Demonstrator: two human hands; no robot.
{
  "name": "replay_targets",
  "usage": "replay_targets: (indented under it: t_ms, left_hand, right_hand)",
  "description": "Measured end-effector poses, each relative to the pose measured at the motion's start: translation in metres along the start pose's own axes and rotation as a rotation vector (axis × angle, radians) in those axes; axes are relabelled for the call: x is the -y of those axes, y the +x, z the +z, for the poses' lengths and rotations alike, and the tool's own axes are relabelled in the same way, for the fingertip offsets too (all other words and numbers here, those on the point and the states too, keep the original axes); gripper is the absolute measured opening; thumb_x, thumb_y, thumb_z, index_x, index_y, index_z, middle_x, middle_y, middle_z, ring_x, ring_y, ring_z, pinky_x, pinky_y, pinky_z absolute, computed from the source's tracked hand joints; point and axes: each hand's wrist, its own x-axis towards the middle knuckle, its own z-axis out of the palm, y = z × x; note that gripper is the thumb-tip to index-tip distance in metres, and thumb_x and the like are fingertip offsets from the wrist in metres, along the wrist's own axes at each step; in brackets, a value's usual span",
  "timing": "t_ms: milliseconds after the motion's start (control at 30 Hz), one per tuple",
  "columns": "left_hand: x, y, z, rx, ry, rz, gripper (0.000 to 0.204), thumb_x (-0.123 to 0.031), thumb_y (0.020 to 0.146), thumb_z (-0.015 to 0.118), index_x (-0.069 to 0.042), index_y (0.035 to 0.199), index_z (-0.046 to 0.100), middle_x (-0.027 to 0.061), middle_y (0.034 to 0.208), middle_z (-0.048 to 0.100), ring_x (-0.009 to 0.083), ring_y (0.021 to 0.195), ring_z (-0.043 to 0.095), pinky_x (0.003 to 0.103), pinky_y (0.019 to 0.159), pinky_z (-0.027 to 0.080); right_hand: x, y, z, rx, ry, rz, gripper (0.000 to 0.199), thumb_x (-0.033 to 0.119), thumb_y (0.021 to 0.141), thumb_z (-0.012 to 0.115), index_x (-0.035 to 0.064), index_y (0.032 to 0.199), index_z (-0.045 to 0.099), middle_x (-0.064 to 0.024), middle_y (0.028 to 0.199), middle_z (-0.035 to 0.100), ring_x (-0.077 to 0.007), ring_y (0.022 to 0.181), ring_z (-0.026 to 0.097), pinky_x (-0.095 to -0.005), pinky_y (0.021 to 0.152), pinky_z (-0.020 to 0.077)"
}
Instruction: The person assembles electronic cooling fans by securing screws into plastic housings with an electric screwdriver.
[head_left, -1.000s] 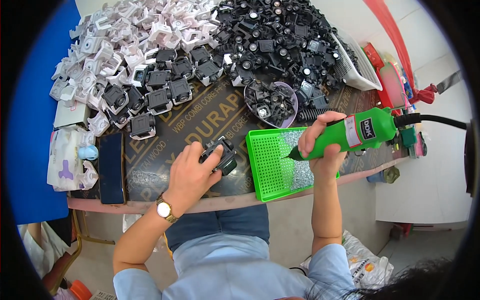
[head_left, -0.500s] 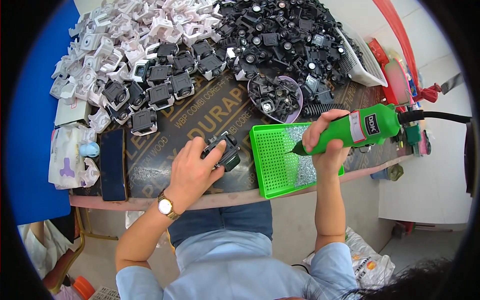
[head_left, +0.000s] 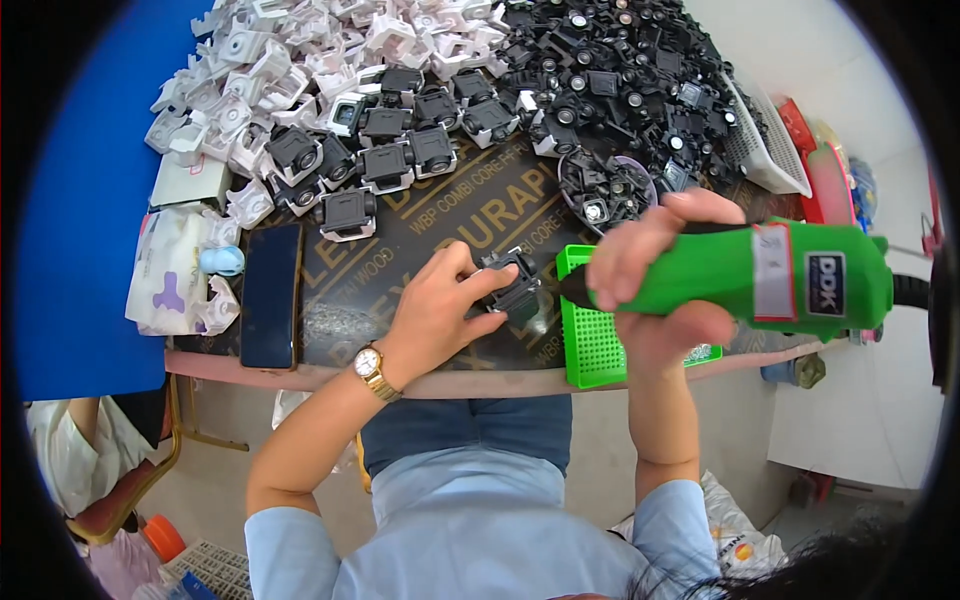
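Note:
My left hand is closed around a small black plastic housing at the middle of the table, thumb and forefinger on it. My right hand is wrapped round a green electric screwdriver, lifted close to the camera. The dark nose of the tool points left toward the housing, a short gap from it. Whether a screw sits on the tip cannot be made out. Partly behind the right hand lies a green perforated tray; most of its inside is hidden.
White plastic parts are heaped at the back left, black parts at the back right. Assembled black-and-white housings stand before them. A bowl holds black pieces. A phone and tissue pack lie at left.
The screwdriver has risen from over the tray of screws toward the camera, its nose now nearer the housing. My left hand still holds the housing. The whole view has shifted.

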Motion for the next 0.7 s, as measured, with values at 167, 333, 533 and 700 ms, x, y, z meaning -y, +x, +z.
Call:
replay_targets:
  t_ms: [167,333,533,700]
  left_hand:
    - [0.002,0.000,-0.001,-0.015,0.016,0.037,0.050,-0.011,0.059,0.078,-0.017,0.106,0.062,0.0051,0.077,0.041,0.0215,0.072,0.048,0.033,0.061,0.043]
    - [0.002,-0.002,-0.004,-0.016,0.019,0.037,0.050,-0.010,0.059,0.077,-0.017,0.105,0.062,0.0051,0.077,0.041,0.0214,0.071,0.048,0.033,0.060,0.043]
    - [0.002,-0.002,-0.003,-0.021,0.029,0.046,0.047,-0.011,0.060,0.077,-0.016,0.104,0.061,0.0050,0.078,0.041,0.0216,0.072,0.048,0.033,0.060,0.043]
    - [0.000,-0.003,-0.001,-0.053,0.052,0.050,0.037,-0.015,0.063,0.076,-0.015,0.097,0.060,0.0052,0.079,0.041,0.0222,0.072,0.049,0.034,0.060,0.044]
  right_hand:
    - [-0.011,0.003,0.019,0.095,0.021,0.155,0.077,0.057,0.074,0.065,-0.0001,0.119,0.038,-0.0054,0.062,0.050,-0.0127,0.048,0.047,-0.0251,0.047,0.0423]
    - [-0.018,0.002,0.028,0.049,0.102,0.182,0.073,0.048,0.072,0.072,-0.0017,0.117,0.042,-0.0046,0.062,0.053,-0.0090,0.049,0.048,-0.0212,0.047,0.0391]
    - [-0.018,0.002,0.031,0.077,0.091,0.188,0.072,0.045,0.071,0.075,-0.0017,0.116,0.043,-0.0044,0.062,0.053,-0.0089,0.050,0.049,-0.0208,0.047,0.0389]
    - [-0.027,-0.001,0.034,0.027,0.100,0.233,0.066,0.044,0.070,0.077,0.0001,0.108,0.046,-0.0062,0.062,0.052,-0.0118,0.050,0.050,-0.0236,0.045,0.0404]
